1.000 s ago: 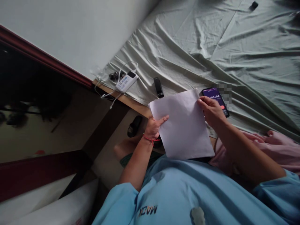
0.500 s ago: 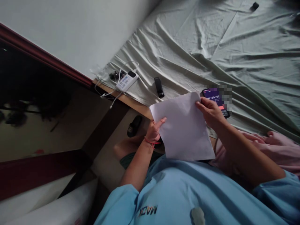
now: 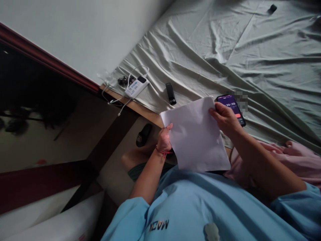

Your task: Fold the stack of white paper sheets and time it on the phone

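White paper (image 3: 197, 137), blank on the side I see, is held tilted in front of my body; whether it is one sheet or more I cannot tell. My left hand (image 3: 165, 139) is closed on its left edge, thumb at the border and fingers hidden behind. Near the top right corner, my right hand (image 3: 225, 117) pinches the paper between thumb and fingers. Just beyond the right hand a phone (image 3: 232, 108) with a lit timer screen lies on the bed. A small black stapler-like object (image 3: 170, 93) rests beyond the paper's top edge.
A white power bank (image 3: 136, 87) with white cables sits at the bed's left corner by the wall. The wrinkled sheet (image 3: 250, 67) covers the bed. Pink cloth (image 3: 288, 157) lies at right. A dark slipper (image 3: 144, 135) is on the floor below the wooden bed edge (image 3: 145, 113).
My left thumb has drawn back from the paper's face to its left edge. The right hand and the paper have hardly moved.
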A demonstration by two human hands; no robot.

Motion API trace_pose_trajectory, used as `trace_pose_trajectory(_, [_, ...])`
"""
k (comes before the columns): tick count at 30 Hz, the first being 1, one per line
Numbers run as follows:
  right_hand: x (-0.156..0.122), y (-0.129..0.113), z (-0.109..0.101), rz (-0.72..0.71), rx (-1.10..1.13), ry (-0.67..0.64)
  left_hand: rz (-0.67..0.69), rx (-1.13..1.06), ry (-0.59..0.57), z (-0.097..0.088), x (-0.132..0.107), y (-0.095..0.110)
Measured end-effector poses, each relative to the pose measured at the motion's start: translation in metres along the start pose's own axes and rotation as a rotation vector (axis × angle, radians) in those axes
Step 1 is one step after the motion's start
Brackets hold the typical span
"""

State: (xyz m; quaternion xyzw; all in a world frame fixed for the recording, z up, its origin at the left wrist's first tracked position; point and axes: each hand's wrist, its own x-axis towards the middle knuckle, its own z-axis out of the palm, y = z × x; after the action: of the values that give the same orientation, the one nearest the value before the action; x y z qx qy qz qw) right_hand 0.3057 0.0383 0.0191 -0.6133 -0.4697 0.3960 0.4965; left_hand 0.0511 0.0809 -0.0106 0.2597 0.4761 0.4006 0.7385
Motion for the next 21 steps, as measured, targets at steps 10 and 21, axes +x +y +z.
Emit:
trace_pose_trajectory(10, [0.02,-0.065,0.048,-0.678,-0.859,-0.049,0.037,0.0,-0.025,0.013,-0.005,0.0])
trace_pose_trajectory(21, [0.02,-0.076,0.081,-0.69,-0.896,-0.286,0.08,-0.039,-0.078,0.013,-0.005,-0.003])
